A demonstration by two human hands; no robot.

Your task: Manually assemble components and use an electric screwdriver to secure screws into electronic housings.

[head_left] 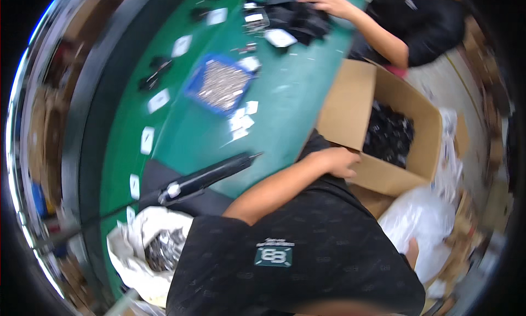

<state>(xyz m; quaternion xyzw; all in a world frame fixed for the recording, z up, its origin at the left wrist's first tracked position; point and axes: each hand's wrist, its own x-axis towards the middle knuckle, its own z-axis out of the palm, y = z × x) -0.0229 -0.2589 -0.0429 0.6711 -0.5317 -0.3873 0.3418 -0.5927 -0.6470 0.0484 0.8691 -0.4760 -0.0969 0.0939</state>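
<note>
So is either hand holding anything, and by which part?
Can't tell: left hand is at the box edge, grip unclear; right hand, mostly hidden, is by the plastic bag.

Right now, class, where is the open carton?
In the head view, the open carton is right of centre, beside the green table, by the left hand and above the plastic bag.

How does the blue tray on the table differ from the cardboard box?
Place: the blue tray sits on the green table, while the box stands beside it.
Contents: the tray holds small silvery pieces; the box holds black ones.
Hands: the person's left hand is at the box's edge; no hand is near the tray.
Shared: both are open-topped and hold many loose pieces.
</note>
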